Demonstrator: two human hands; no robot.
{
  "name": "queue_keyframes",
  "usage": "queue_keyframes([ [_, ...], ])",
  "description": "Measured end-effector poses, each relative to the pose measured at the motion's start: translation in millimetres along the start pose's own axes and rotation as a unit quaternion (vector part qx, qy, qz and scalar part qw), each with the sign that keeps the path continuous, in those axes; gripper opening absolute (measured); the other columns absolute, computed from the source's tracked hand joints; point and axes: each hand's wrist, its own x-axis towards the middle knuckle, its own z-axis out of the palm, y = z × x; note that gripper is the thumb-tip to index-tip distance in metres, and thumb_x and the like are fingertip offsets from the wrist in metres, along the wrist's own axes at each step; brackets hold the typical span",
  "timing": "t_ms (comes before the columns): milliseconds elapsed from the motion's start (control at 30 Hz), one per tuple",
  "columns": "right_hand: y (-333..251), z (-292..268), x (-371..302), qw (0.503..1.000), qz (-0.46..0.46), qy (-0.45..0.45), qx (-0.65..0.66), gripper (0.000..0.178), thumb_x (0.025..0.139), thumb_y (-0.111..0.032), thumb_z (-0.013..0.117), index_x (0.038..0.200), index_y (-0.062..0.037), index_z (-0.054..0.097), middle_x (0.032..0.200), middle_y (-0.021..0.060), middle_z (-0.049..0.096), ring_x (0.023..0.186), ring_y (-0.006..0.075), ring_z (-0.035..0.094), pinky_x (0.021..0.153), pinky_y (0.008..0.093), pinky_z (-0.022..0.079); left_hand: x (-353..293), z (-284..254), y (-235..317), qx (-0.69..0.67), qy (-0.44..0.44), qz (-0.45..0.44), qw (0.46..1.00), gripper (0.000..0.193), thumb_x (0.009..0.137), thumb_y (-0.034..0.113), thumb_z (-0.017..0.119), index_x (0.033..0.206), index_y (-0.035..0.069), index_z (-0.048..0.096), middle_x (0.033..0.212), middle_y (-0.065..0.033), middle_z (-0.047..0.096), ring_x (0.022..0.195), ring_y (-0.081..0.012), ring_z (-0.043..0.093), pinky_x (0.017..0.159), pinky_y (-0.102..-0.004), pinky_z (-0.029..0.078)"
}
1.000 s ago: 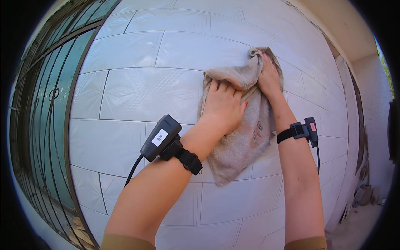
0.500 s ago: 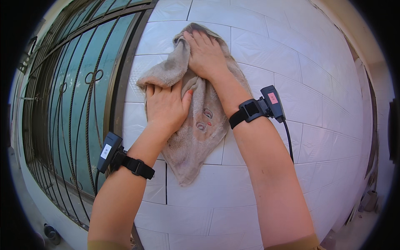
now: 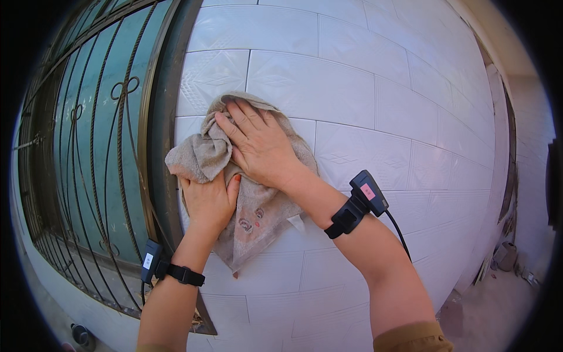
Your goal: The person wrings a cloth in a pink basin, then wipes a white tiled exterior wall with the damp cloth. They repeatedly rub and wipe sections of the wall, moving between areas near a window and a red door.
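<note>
A greyish-beige towel [image 3: 263,196], bunched at its upper left, lies against the white tiled wall [image 3: 346,152]. My right hand [image 3: 261,144] presses flat on its upper part, fingers stretched out and the hand open. Lower and to the left, my left hand [image 3: 205,202] rests against the towel with its thumb held apart, looking open. A thick fold covers its fingertips. The towel's lower end hangs to a point, showing a small printed face.
A barred window [image 3: 105,146] with greenish panes and a dark frame is close on the left. Black strapped devices sit on my left wrist [image 3: 183,274] and my right wrist [image 3: 346,218]. A dark pot [image 3: 82,336] stands at the lower left.
Both hands and the towel have moved down the wall and somewhat left. The view has shifted a little too. The towel is bunched more tightly between the hands.
</note>
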Motion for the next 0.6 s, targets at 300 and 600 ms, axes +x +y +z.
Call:
queue_keyframes([
  [300, -42.6, -279.7, -164.1, 0.993, 0.045, -0.073, 0.085, 0.068, 0.085, -0.023, 0.063, 0.149, -0.0096, 0.045, 0.151, 0.017, 0.044, 0.139, 0.032, 0.042, 0.11, 0.0468, 0.034, -105.2, -218.0, 241.9, -0.045, -0.184, -0.023, 0.982, 0.078, 0.09, 0.046, 0.06, 0.154, 0.009, 0.038, 0.161, -0.0212, 0.03, 0.149, -0.0452, 0.023, 0.113, -0.0755, 0.001],
  [600, -10.4, -366.2, -292.1, 0.985, 0.148, -0.05, 0.071, 0.061, 0.088, -0.021, 0.062, 0.147, -0.0109, 0.049, 0.145, 0.0152, 0.051, 0.134, 0.0299, 0.048, 0.106, 0.0449, 0.037, -156.2, -230.5, 377.7, -0.058, -0.302, -0.066, 0.949, 0.079, 0.087, 0.041, 0.065, 0.152, 0.004, 0.041, 0.157, -0.0254, 0.035, 0.146, -0.0503, 0.025, 0.11, -0.0782, 0.001],
])
